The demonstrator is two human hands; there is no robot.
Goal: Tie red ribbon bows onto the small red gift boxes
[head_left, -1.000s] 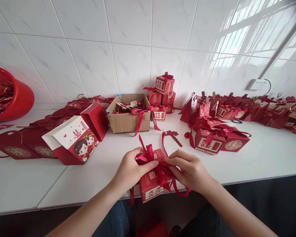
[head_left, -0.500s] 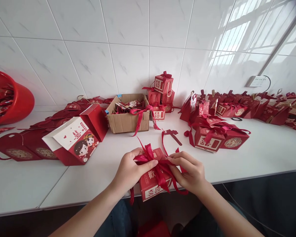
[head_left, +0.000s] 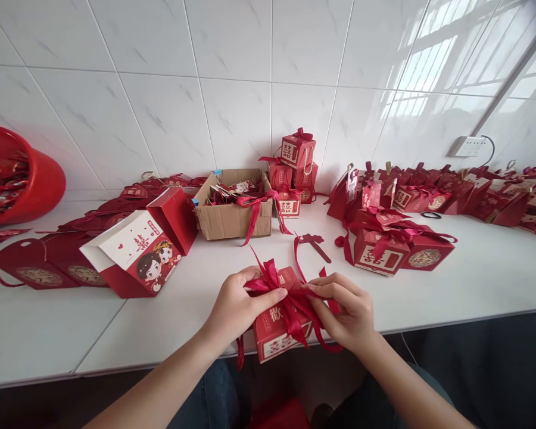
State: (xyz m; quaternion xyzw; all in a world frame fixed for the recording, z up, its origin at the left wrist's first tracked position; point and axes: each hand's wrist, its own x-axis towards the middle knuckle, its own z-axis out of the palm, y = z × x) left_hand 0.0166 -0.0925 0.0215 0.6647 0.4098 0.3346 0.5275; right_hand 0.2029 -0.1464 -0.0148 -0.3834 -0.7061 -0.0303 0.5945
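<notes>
A red gift box with white and gold characters sits at the table's front edge, slightly overhanging it. Across its top runs a red ribbon formed into a bow, its tails hanging over the front and right side. My left hand is closed on the bow's left loop, thumb pressed near the knot. Pinched between the thumb and fingers of my right hand is the right part of the ribbon. A twisted red cord dangles at the box's left side.
Behind the box stands an open cardboard box with ribbons. A flat red tag lies nearby. Finished boxes stand right, stacked boxes against the wall. At left are a white-red box and a red bucket of wrapped items.
Both hands keep their hold on the ribbon, with only a very slight shift of the right fingers. The whole view has moved a little; the box stays in place.
</notes>
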